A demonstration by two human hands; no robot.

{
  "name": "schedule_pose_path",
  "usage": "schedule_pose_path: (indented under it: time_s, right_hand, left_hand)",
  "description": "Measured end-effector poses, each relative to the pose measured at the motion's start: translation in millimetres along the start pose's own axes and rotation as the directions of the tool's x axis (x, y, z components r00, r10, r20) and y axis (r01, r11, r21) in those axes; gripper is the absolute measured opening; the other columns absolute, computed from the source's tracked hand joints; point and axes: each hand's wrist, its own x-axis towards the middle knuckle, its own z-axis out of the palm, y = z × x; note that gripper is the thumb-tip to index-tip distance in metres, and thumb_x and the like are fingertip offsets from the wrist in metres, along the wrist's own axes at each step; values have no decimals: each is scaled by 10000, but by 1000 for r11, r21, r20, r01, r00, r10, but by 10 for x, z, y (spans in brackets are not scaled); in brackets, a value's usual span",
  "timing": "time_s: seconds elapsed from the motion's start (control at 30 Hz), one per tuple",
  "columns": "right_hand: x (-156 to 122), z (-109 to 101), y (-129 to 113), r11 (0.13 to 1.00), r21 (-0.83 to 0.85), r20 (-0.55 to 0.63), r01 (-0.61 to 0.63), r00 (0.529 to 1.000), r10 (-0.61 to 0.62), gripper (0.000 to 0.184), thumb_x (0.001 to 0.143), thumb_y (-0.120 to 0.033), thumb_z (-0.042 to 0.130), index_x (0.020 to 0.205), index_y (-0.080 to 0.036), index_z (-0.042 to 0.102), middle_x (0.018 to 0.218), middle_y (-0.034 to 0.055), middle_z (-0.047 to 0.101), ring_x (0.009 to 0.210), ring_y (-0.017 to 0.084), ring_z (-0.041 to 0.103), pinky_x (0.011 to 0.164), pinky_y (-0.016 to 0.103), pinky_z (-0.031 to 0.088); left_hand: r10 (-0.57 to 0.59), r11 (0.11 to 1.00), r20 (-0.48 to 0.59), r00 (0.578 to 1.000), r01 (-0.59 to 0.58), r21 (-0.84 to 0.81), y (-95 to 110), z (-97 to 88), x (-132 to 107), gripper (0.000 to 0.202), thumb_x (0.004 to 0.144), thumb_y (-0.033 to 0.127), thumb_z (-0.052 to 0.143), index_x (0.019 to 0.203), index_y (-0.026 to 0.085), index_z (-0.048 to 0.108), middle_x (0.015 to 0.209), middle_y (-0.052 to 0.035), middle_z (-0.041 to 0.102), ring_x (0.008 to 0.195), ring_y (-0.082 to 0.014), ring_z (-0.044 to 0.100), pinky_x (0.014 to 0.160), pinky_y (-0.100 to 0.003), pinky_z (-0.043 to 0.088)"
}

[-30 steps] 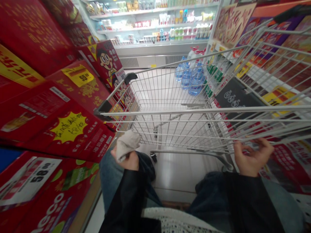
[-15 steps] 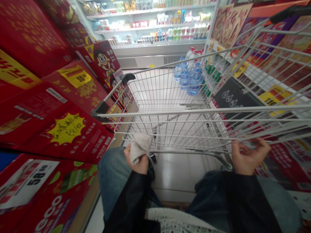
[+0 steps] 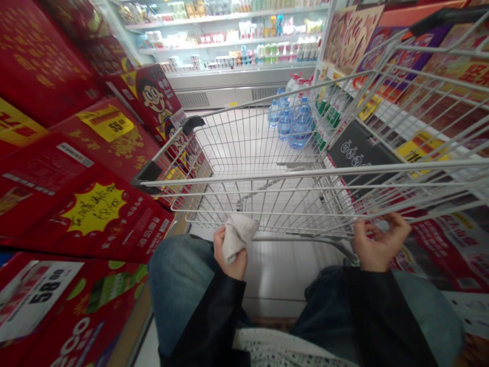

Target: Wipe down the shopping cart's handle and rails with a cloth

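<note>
The left grip (image 3: pixel 229 253) presses a crumpled off-white cloth (image 3: pixel 237 237) into the palm, just behind the wire shopping cart (image 3: pixel 267 176). The right grip (image 3: pixel 378 243) stands half-open with curled fingers, near the cart's rear rail. Red cartons (image 3: pixel 38 204) are stacked alongside, and water bottles (image 3: pixel 296 125) show through the wires.

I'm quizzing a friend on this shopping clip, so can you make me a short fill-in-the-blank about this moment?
The left hand grips a crumpled off-white ____.
The right hand holds ____, its fingers curled near the grey wire shopping cart.
The white price card on a red cardboard carton shows the number ____.

Missing words, in order: cloth; nothing; 58.
</note>
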Motion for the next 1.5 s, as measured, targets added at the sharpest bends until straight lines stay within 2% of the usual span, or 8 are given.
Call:
schedule_pose_path:
  time_s: [0.1,0.2,0.33,0.57,1.13,1.3,1.4,1.5]
  right_hand:
    - [1,-15,-3,1000,-4,3,-14,1000,14,597,677,-254,810,1196,-218,517,1190,71,542,1051,213,590,566,223,484]
    - [-1,-25,-11,999,-17,10,-29,1000,29,590,685,-269,815,1192,-204,520,1178,78,548,1056,219,584,567,228,482]
    - [-10,-21,-33,999,-24,13,-41,999,41,581,691,-279,812,1185,-202,516,1196,95,545,1066,226,583,556,231,479]
    - [-17,7,-76,998,-36,8,-49,999,49,580,697,-277,780,1196,-206,492,1226,109,525,1092,230,573,550,224,489]
    - [13,-16,-37,999,-48,1,-25,1000,25,577,670,-275,777,1180,-228,511,1176,70,514,1063,224,574,572,246,491]
    - [21,-13,-30,999,-26,-12,-39,999,39,591,653,-271,784,1174,-240,506,1176,70,511,1070,235,580,552,239,479]
    - [27,-19,-10,999,-15,-1,-28,1000,28,594,654,-269,785,1179,-231,508,1182,72,511,1070,236,587,554,239,478]
    - [29,-33,22,1000,-21,6,-12,1000,12,601,664,-268,790,1194,-218,511,1190,78,516,1064,232,584,567,243,484]
  left_hand:
    - [-9,1000,7,1000,9,-12,-10,-6,47,424,689,234,759,1102,204,667,1180,-89,708,1106,-279,698,992,-445,577]
    - [-18,1000,-57,998,17,-22,-106,-76,226,446,696,274,775,1114,190,645,1145,-73,700,1061,-252,692,981,-446,577]
    - [-25,999,-139,990,20,-32,-163,-113,375,381,771,301,731,1113,179,614,1078,-63,686,957,-211,680,875,-410,597]
    - [68,998,-79,995,-68,-8,-13,0,110,404,661,221,728,1051,213,623,1178,-76,688,1119,-268,684,994,-415,553]
    - [247,968,95,964,-250,17,122,40,-67,317,762,182,694,1070,212,628,1197,-118,679,1133,-263,683,959,-418,564]
    - [318,948,199,927,-317,-39,217,188,-227,329,792,206,695,1117,224,648,1190,-116,704,1148,-260,696,967,-431,575]
    - [323,946,193,927,-320,-47,238,250,-271,343,799,197,690,1138,221,645,1205,-118,703,1151,-254,696,971,-428,572]
    - [316,949,165,934,-315,-32,142,171,-157,313,789,191,696,1099,223,663,1166,-98,714,1129,-243,702,967,-403,569]
